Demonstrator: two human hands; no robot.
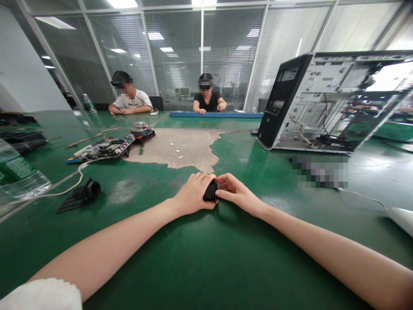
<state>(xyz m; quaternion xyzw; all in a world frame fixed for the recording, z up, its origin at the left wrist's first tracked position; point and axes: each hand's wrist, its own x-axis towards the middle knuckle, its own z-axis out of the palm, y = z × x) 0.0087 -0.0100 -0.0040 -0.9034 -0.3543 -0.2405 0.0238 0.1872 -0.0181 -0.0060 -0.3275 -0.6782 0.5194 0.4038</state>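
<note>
A small black part (210,191) is held between my two hands, just above the green table (180,267). My left hand (195,192) wraps round its left side, with the back of the hand toward the camera. On the right side, the thumb and fingers of my right hand (237,193) pinch the same part. The underside of the part and some fingertips are hidden. Further left on the table lies another black part (87,191) with a round end and thin flat prongs.
An open computer case (274,103) stands at the back right. A circuit board (100,148) with a fan, a cable (79,174) and a plastic bottle (24,172) are at the left. Two people sit across the table. A white object (402,217) is at the right edge.
</note>
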